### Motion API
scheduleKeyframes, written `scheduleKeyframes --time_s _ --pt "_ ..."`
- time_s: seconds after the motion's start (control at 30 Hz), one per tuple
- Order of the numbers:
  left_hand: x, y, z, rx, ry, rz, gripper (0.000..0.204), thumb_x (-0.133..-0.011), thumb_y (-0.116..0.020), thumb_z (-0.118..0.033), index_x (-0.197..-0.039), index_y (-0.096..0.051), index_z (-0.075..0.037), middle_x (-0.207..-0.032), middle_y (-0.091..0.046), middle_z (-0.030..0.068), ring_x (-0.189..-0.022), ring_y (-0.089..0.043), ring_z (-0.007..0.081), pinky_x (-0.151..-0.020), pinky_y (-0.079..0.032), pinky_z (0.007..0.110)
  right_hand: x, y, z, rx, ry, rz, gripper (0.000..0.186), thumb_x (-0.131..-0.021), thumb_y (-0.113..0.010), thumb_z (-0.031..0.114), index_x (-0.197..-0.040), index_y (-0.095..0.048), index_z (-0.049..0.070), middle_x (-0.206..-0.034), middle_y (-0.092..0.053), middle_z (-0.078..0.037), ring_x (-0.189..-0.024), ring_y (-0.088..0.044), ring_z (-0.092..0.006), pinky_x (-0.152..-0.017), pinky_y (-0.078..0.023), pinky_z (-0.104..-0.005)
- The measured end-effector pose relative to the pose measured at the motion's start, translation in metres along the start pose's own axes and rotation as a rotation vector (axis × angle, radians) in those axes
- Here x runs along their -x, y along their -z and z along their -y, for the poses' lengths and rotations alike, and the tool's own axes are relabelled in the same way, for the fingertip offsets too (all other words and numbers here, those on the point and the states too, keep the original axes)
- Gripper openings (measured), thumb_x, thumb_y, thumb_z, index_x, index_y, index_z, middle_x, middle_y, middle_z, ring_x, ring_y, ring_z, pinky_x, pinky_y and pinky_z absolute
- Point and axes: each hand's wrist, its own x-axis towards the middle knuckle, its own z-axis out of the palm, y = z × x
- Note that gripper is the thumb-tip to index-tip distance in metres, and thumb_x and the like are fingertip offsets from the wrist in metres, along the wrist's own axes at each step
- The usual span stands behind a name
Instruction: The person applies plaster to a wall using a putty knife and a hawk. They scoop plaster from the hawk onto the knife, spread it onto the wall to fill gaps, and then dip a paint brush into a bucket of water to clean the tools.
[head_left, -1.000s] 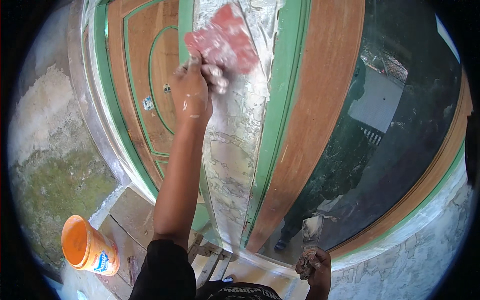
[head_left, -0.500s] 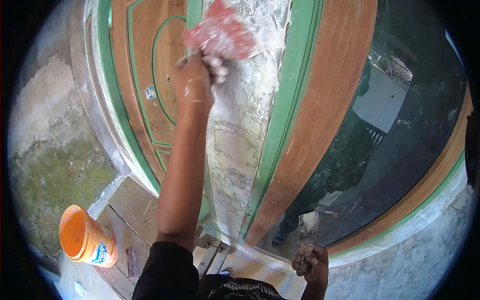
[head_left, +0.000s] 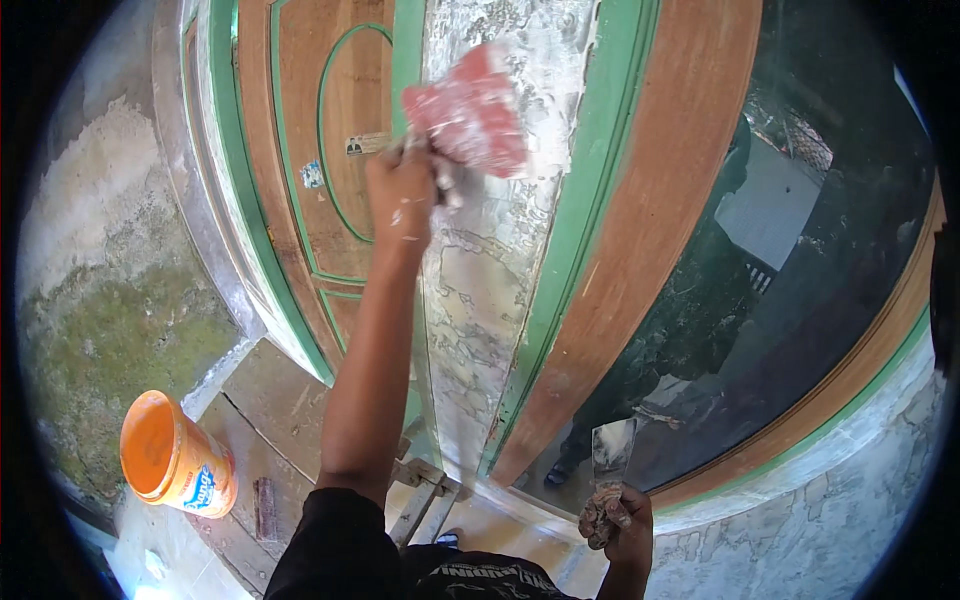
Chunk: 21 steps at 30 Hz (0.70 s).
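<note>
My left hand (head_left: 402, 195), spotted with white paste, is closed around the grip of a red plastic putty spreader (head_left: 475, 115). White paste smears the spreader's blade, which lies against the narrow wall strip (head_left: 478, 290) between two green frames. The strip's upper part is whiter; lower down it looks grey and patchy. Low on the right, my right hand (head_left: 628, 525) grips a putty knife (head_left: 612, 450) with its blade pointing up. Pale paste sits on that blade, and the handle and fingers are crusted with it.
A wooden door (head_left: 350, 90) with green trim stands left of the strip. To the right is a dark glass pane (head_left: 790, 330) in a brown wooden frame (head_left: 640, 230). An orange bucket (head_left: 178, 455) rests on planks (head_left: 270, 400) at lower left, beside a small dark block (head_left: 265, 508).
My left hand has drawn the red spreader downward along the wall strip. The right hand still holds the putty knife in nearly the same place.
</note>
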Motion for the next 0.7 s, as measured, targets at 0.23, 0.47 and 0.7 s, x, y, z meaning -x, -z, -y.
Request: scheduleKeyframes --time_s 0.23,0.47,0.7 --pt "0.005 0.005 -0.018 -0.013 -0.041 0.154 0.028 -0.095 -0.047 -0.02 -0.077 -0.054 0.0 -0.045 -0.042 0.0021 -0.036 -0.043 0.0125 -0.033 -0.034 0.027 0.004 0.008 -0.001 -0.016 0.03 -0.007 0.028 -0.08 -0.066 0.022 -0.089 -0.058 -0.004 -0.064 -0.056 -0.012 -0.05 -0.053 -0.0204 -0.041 -0.038 -0.0282" --pt "-0.004 0.039 -0.008 -0.106 -0.032 0.111 0.032 -0.095 -0.048 -0.026 -0.072 -0.05 -0.003 -0.046 -0.039 0.0009 -0.034 -0.043 0.0138 -0.031 -0.033 0.027 0.014 0.002 0.007 -0.011 -0.014 -0.031 0.03 -0.079 -0.068 0.024 -0.088 -0.058 -0.003 -0.066 -0.057 -0.011 -0.051 -0.053 -0.0183 -0.039 -0.035 -0.0236" --pt "0.011 0.023 -0.021 -0.379 -0.091 0.17 0.029 -0.096 -0.045 -0.023 -0.09 -0.053 0.004 -0.046 -0.042 0.0021 -0.036 -0.048 0.0142 -0.033 -0.037 0.027 0.017 0.001 0.004 -0.019 0.028 -0.022 0.028 -0.079 -0.067 0.023 -0.088 -0.058 -0.002 -0.066 -0.057 -0.011 -0.05 -0.053 -0.0178 -0.037 -0.033 -0.0233"
